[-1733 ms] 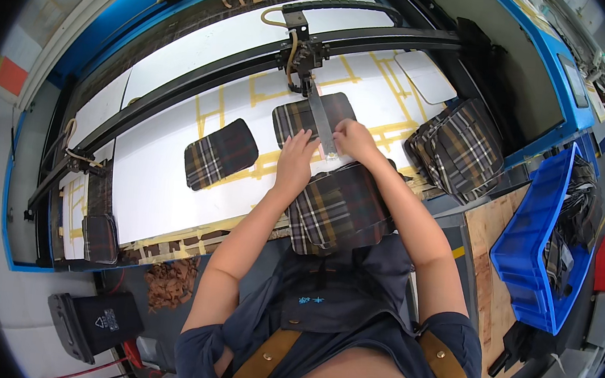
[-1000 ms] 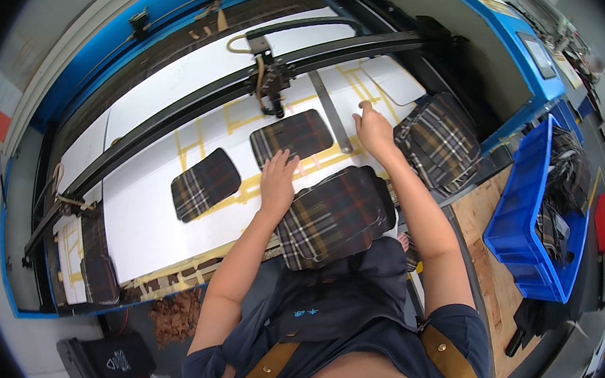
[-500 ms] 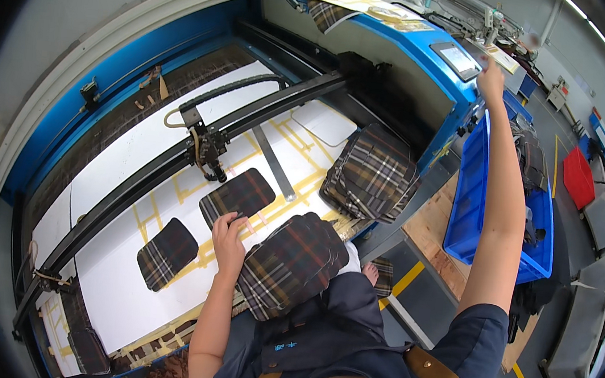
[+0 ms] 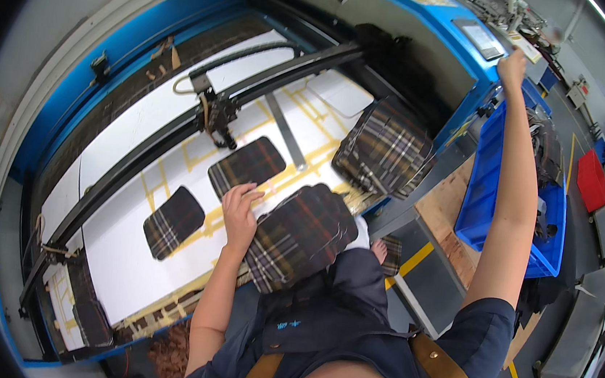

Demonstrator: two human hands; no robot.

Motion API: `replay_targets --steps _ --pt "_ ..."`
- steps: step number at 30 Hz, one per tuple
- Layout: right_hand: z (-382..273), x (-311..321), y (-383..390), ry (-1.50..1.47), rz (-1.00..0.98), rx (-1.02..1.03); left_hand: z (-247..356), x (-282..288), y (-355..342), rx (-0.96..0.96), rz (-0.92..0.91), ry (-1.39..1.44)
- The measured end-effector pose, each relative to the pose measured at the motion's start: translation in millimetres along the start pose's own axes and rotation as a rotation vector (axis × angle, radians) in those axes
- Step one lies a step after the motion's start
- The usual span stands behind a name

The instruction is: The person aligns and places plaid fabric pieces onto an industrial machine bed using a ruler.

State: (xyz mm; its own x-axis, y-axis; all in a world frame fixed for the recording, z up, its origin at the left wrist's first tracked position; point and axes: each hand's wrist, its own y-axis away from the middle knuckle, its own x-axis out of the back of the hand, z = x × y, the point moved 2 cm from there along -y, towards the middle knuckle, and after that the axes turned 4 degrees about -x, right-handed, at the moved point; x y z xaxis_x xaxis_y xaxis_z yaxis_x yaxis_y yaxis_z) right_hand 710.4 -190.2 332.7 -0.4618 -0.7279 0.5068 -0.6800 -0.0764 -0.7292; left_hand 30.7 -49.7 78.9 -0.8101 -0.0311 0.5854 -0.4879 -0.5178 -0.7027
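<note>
My left hand rests on the white bed of a large cutting machine, fingers stretched out and slightly apart. Its fingertips lie at the near edge of a dark plaid fabric panel, touching or just beside it. My right arm reaches far out to the machine's blue housing. There my right hand is beside the control screen, its fingers curled in with nothing visible in them. A stack of plaid panels sits right of my left hand. A smaller plaid panel lies to its left.
A black gantry with a cutting head spans the bed beyond the panels. Another plaid stack stands at the bed's right end, near a flat metal strip. Below my right arm are a blue crate and a wooden board.
My view has shifted, so the bed sits higher in it. My right hand has drawn slightly back from the screen's edge, its fingers more curled. The left hand stays beside the panel.
</note>
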Motion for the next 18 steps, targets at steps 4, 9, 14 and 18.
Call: replay_targets --steps 4,9,14,18 --pt "-98.2 65.3 126.1 -0.618 0.191 0.364 27.9 11.2 19.7 0.072 -0.047 0.099" --pt "-179.9 149.9 352.6 -0.884 -0.744 0.573 53.7 3.3 38.1 0.147 -0.177 0.176" --pt "-153.5 66.5 481.5 -0.768 -1.150 0.412 62.6 -7.8 44.3 0.151 -0.250 0.155" --pt "-157.4 50.4 517.3 -0.718 -1.011 0.384 63.2 -7.5 50.4 0.128 -0.256 0.090"
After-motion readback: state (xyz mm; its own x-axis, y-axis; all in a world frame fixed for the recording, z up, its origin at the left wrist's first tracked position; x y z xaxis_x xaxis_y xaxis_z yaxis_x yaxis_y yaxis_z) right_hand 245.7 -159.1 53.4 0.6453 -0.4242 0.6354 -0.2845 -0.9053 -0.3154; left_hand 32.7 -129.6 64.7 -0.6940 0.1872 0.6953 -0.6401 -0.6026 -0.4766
